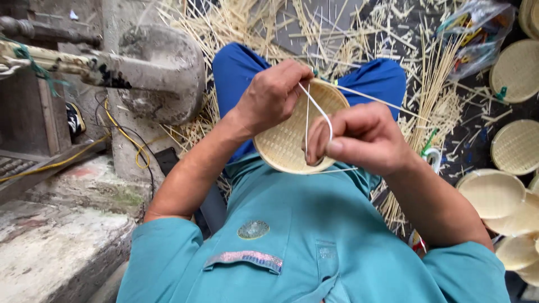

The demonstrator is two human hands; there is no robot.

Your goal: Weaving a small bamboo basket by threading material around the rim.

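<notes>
In the head view, a round, pale woven bamboo tray (289, 140) sits tilted above the lap. The left hand (275, 95) grips its upper rim, fingers curled. The right hand (359, 137) pinches a thin white strip (317, 109), probably looped through the weave.

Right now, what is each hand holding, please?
Left hand: closed, holding the rim of the woven tray.
Right hand: closed, pinching the white strip.

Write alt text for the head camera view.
A person's left hand grips the rim of a small round woven bamboo tray while the right hand pulls a thin white strip looped at its edge. Bamboo splints litter the floor; finished trays lie alongside.
</notes>
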